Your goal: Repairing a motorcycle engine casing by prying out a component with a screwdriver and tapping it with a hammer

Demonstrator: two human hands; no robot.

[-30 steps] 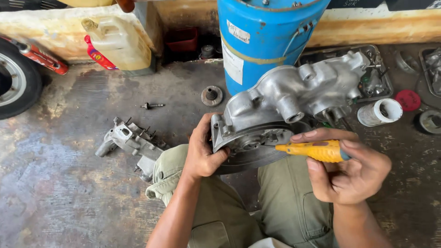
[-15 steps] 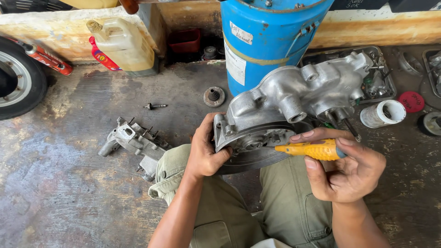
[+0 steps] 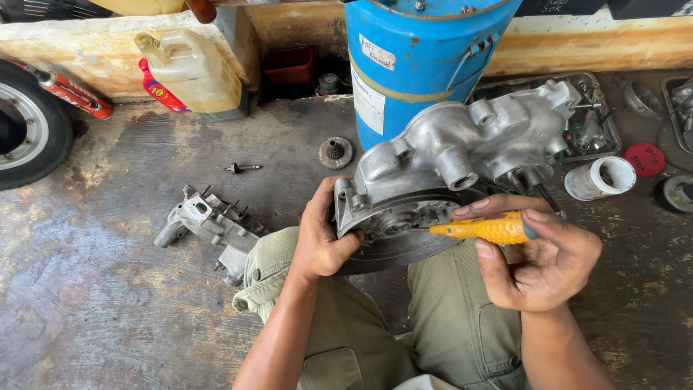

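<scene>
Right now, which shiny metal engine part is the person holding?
The big silver casing gripped by the left hand. The smaller metal part lies untouched on the floor.

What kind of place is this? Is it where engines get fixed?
Probably a small repair workshop. An engine casing sits on the person's lap, a wheel stands on the stained floor, and an oil jug is nearby.

Left hand [image 3: 321, 242] curled in a grip, forearm angled up; right hand [image 3: 541, 256] closed, fingers pinching, wrist bent
</scene>
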